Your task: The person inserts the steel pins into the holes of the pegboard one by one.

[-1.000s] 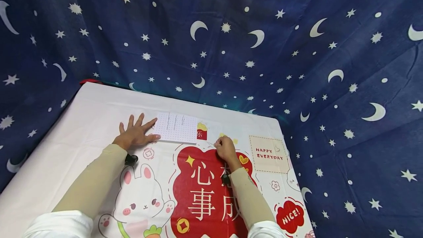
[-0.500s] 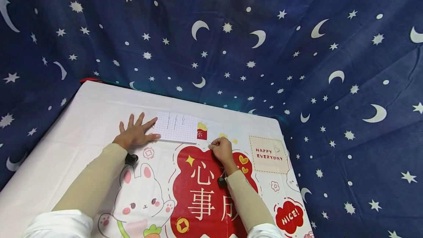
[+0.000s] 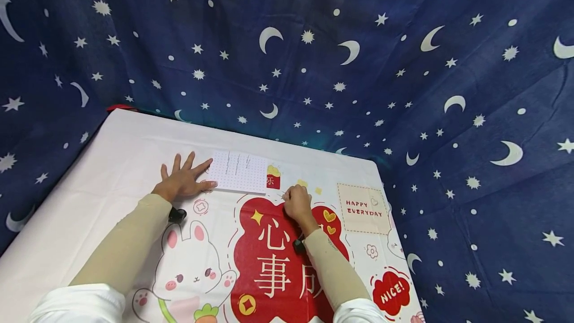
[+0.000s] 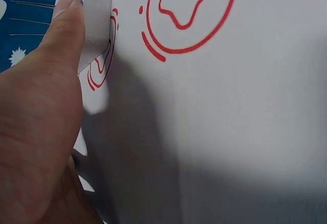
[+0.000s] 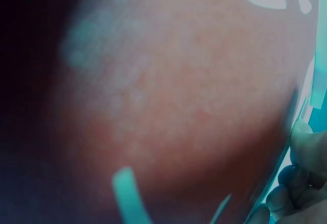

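Observation:
A white block (image 3: 238,173) with a dotted grid on top lies near the far side of the table. Several thin needles (image 3: 237,164) stand in rows in it; the left wrist view shows needles (image 4: 36,4) jutting past its edge. My left hand (image 3: 183,182) lies with fingers spread, thumb and index finger at the block's left end, and the thumb (image 4: 66,12) presses its side. To the right of the block, low over the red print, my right hand (image 3: 298,206) pinches a thin needle, mostly hidden by the fingers. In the right wrist view, curled fingertips (image 5: 306,147) show at the right edge.
The printed tablecloth (image 3: 148,158) carries a rabbit (image 3: 188,268), a red panel with large characters (image 3: 251,268) and a "HAPPY EVERYDAY" patch (image 3: 364,208), all flat. A dark blue curtain (image 3: 269,83) with stars and moons hangs behind and at the sides.
My right hand has moved a little left, closer to the block, and its fingers have turned more inward. The left hand and the block have stayed in place.

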Available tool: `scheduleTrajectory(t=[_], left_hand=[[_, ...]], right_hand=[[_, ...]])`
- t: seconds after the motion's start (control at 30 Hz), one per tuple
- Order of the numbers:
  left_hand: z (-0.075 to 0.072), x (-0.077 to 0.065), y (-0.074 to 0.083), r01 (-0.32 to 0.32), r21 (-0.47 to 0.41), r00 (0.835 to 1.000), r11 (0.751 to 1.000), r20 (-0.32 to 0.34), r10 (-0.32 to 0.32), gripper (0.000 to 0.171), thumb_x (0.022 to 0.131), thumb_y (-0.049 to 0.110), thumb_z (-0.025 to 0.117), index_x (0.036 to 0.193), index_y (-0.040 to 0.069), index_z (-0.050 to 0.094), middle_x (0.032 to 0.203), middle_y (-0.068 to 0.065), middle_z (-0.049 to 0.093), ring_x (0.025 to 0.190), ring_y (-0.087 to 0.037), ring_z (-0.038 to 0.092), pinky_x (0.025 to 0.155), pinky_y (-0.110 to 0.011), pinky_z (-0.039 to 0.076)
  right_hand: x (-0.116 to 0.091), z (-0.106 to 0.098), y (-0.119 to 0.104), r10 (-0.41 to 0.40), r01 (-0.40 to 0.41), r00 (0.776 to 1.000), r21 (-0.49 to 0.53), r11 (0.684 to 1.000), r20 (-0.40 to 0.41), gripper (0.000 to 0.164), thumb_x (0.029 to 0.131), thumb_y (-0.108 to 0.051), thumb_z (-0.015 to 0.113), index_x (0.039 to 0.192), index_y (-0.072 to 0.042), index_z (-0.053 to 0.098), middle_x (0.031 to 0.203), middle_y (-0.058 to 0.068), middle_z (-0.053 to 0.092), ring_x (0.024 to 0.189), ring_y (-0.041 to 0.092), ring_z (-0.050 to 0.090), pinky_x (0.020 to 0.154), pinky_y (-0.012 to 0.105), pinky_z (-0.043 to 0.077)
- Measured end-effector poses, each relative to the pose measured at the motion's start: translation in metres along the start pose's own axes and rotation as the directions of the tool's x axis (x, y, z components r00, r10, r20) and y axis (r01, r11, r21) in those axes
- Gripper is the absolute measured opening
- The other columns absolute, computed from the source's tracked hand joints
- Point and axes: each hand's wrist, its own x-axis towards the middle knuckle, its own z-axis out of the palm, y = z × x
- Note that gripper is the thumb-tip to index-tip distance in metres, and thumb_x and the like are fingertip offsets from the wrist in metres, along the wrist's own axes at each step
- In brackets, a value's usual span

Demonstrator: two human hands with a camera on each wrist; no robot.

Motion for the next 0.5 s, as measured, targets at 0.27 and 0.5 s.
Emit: scheduleTrajectory(t=[0.27,0.5], left_hand=[[0.0012,-0.0009,0.0013,-0.006,0.004,1.000,1.000,-0.012,0.006,0.093,0.093,0.072,0.055,0.167,0.027,0.021,0.173,-0.029,-0.005,0.155,-0.062,-0.016,0.116,-0.084,-0.013],[0.0017,0.0002,-0.0005,-0.003,0.008,1.000,1.000,-0.012,0.003,0.093,0.093,0.073,0.055,0.167,0.028,0.021,0.173,-0.029,-0.005,0.155,-0.062,-0.016,0.116,-0.084,-0.013]], right_hand=[[0.0015,0.0016,0.0040,-0.002,-0.001,0.999,0.076,0.997,0.034,0.019,0.098,-0.012,0.067,0.081,-0.008,0.062,0.087,0.008,0.059,0.095,0.025,0.054,0.084,0.046,0.040],[-0.0001,-0.0063,0.0061,0.137,-0.080,0.988,0.524,0.848,-0.072,0.010,0.093,-0.003,0.070,0.084,-0.002,0.075,0.079,0.007,0.068,0.077,0.015,0.058,0.071,0.028,0.048]])
